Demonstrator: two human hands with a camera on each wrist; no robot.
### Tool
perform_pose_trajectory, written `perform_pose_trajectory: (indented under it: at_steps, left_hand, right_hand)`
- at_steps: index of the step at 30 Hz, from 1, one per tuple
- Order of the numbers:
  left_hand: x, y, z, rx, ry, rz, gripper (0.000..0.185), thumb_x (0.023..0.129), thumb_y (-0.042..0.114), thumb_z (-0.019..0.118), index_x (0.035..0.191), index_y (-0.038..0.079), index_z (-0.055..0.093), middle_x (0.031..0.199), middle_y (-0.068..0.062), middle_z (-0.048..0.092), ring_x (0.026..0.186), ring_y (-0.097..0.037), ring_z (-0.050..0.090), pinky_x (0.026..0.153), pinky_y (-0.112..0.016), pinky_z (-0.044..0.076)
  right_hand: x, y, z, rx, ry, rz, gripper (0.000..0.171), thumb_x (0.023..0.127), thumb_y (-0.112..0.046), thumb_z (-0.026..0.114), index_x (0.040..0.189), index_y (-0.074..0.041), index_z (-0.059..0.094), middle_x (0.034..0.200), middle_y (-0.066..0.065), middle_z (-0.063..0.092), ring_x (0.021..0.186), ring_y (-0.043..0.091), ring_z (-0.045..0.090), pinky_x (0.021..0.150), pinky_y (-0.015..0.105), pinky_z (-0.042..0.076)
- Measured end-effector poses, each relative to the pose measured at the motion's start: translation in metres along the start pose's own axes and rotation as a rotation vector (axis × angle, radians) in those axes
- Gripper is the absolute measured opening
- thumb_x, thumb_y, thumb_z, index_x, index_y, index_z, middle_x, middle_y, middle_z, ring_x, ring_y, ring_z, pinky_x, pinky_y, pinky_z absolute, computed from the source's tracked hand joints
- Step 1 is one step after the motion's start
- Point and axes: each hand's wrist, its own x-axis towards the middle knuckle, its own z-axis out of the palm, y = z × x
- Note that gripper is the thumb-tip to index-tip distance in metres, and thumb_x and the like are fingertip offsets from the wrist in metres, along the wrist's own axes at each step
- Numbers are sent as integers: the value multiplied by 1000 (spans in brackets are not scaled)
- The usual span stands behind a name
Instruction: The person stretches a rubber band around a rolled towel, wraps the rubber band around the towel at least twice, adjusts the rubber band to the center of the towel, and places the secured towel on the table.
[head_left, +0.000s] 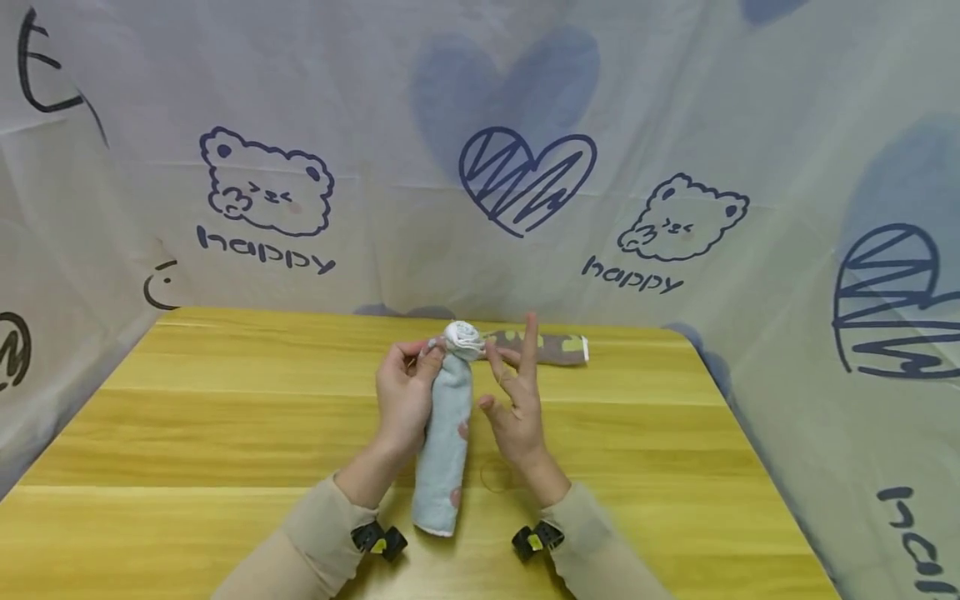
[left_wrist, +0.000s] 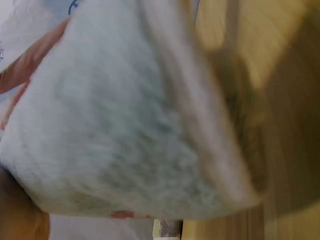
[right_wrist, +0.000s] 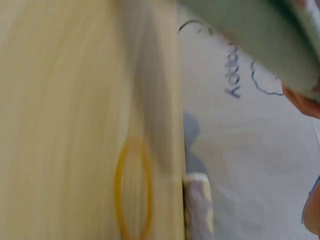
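A light blue rolled towel (head_left: 442,450) with pink patches stands out between the hands, its lower end pointing toward me. The white upper end of the roll (head_left: 463,340) is bunched like a rosebud. My left hand (head_left: 405,392) pinches the towel just below that end with thumb and fingers. Close by on the right, my right hand (head_left: 517,412) has its index finger straight up and another finger reaching beside the white end. In the left wrist view the towel (left_wrist: 110,115) is large and blurred. It crosses the top right corner of the right wrist view.
Behind the right hand, a brown and yellow rolled cloth (head_left: 562,350) lies near the far edge of the wooden table (head_left: 225,433). A thin orange-yellow rubber band (right_wrist: 118,190) shows against the tabletop. Printed cloth (head_left: 390,208) hangs at the back and sides.
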Motion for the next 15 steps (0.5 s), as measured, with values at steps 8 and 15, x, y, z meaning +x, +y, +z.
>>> perform_pose_trajectory:
  at_steps: [8, 15]
  left_hand:
    - [-5, 0, -3, 63, -296, 111, 17, 105, -6, 51, 121, -10, 47, 120, -9, 61, 110, -7, 59, 97, -18, 49]
    - [3, 4, -14, 334, -569, 251, 34, 104, 5, 56, 136, -6, 53, 125, -23, 60, 108, -20, 56, 89, -27, 50]
  right_hand:
    - [0, -10, 0, 334, -36, 294, 92, 97, -63, 54, 146, 14, 43, 173, 18, 3, 142, 14, 46, 113, 30, 44]
    - [4, -6, -9, 318, -86, 291, 90, 97, -61, 54, 131, 23, 55, 172, 20, 9, 153, 41, 28, 112, 23, 43]
